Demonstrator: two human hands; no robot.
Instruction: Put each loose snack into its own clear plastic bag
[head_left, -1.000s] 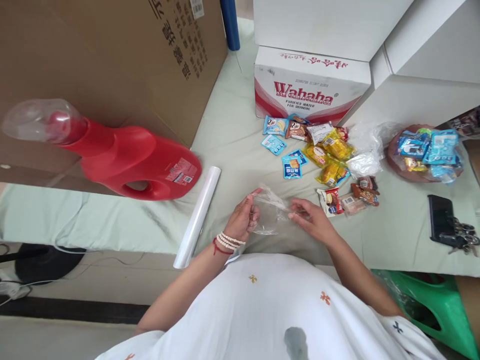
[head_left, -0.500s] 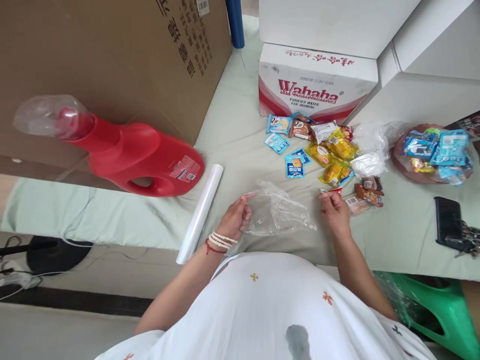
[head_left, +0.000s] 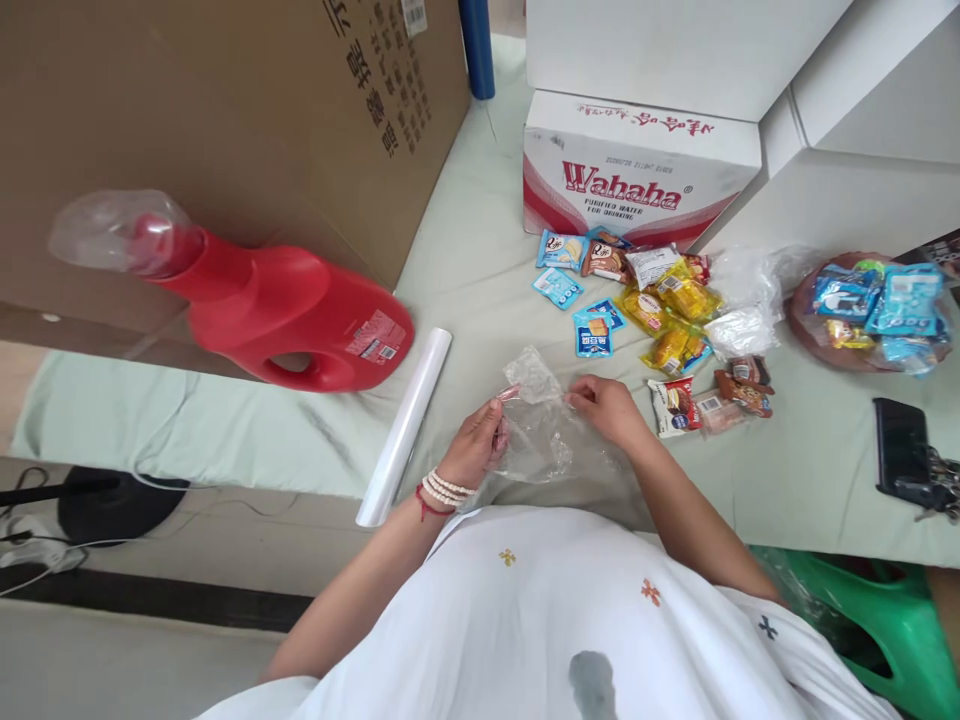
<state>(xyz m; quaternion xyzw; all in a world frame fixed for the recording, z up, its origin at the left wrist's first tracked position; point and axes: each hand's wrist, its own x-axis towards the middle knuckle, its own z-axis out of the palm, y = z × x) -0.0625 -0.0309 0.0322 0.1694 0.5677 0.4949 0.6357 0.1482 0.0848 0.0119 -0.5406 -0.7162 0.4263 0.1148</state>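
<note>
A clear plastic bag (head_left: 544, 440) lies between my hands, over the cloth near my body. My left hand (head_left: 480, 440), with beads and a red string at the wrist, pinches the bag's left edge. My right hand (head_left: 606, 408) is closed with its fingertips at the bag's upper right part, pinching the film. Right of that hand is a red and white snack packet (head_left: 675, 405), beside a pinkish packet (head_left: 718, 411) and brown packets (head_left: 742, 390). Blue packets (head_left: 594, 332) and yellow packets (head_left: 684, 290) lie farther back.
A roll of clear film (head_left: 405, 430) and a large red jug (head_left: 300, 310) stand to the left, by a big cardboard box (head_left: 225, 120). Behind the snacks is a Wahaha carton (head_left: 637, 180). Rightward are a filled bowl (head_left: 814, 345), a phone (head_left: 898, 440) and keys (head_left: 941, 480).
My right hand has moved left from beside the red and white packet to the bag, uncovering that packet. The bag is now bunched up more; my left hand keeps its grip.
</note>
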